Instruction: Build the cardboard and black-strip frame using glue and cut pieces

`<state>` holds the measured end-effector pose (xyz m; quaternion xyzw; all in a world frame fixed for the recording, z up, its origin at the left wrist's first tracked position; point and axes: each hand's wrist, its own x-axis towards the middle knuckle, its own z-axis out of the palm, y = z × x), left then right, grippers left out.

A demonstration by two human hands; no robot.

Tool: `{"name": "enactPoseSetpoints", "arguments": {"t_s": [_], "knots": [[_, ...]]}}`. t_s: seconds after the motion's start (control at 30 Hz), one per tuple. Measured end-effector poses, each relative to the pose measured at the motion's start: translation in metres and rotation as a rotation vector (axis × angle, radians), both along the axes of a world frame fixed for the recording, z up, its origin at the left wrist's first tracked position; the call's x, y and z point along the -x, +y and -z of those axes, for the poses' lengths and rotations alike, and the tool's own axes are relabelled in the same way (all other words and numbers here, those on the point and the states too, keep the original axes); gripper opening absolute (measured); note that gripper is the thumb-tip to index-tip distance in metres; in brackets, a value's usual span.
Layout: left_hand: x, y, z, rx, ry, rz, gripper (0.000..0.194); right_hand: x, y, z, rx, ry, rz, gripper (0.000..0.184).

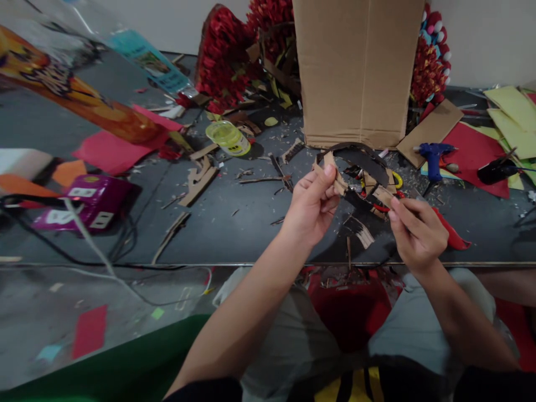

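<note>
My left hand [314, 204] pinches a torn brown cardboard strip [336, 177] between thumb and fingers. My right hand [419, 231] is closed on the end of a small cardboard piece [383, 196], level with the left one. Just beyond and between them is a curved band of black-painted cardboard [368, 159]; whether it is joined to the held pieces I cannot tell. Red and yellow handle-like loops [397, 180] show partly behind the pieces. Under the hands lies a black-streaked cardboard scrap [363, 231]. A red object [452, 230] is partly hidden behind my right hand.
A tall cardboard panel [355, 72] stands behind the hands. A blue glue gun [435, 159] lies right, near red paper [477, 156]. To the left are a yellow-green tub [228, 138], cardboard scraps, a purple box [87, 201] with cables, and two bottles. Red paper decorations [226, 61] stand behind.
</note>
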<state>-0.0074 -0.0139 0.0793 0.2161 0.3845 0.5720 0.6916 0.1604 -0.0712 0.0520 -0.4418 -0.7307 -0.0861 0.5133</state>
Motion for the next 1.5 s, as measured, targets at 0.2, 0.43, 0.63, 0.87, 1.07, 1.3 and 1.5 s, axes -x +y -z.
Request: {"name": "enactPoseSetpoints", "arguments": {"t_s": [0.2, 0.43, 0.63, 0.87, 1.07, 1.3, 1.5], "knots": [[0.001, 0.001, 0.003, -0.068, -0.026, 0.015, 0.038, 0.000, 0.001, -0.002, 0.013, 0.097, -0.026, 0.046], [0.001, 0.000, 0.006, -0.164, -0.023, 0.057, 0.033, 0.001, 0.000, -0.001, 0.015, 0.141, -0.058, 0.050], [0.001, 0.000, 0.006, -0.119, 0.015, 0.030, 0.030, 0.000, 0.000, -0.001, 0.025, 0.150, -0.069, 0.049], [0.003, 0.000, 0.000, -0.046, -0.022, 0.076, 0.027, -0.003, 0.001, -0.004, 0.034, 0.111, -0.078, 0.041], [0.005, 0.002, 0.000, -0.057, -0.045, 0.096, 0.026, -0.005, 0.001, -0.007, 0.018, 0.096, -0.069, 0.037], [0.008, 0.005, -0.003, 0.002, -0.072, 0.074, 0.026, -0.009, 0.003, -0.009, -0.002, 0.064, -0.068, 0.035], [0.011, 0.007, -0.003, 0.034, -0.122, 0.043, 0.029, -0.012, 0.004, -0.008, -0.043, -0.008, -0.030, 0.039]]}}
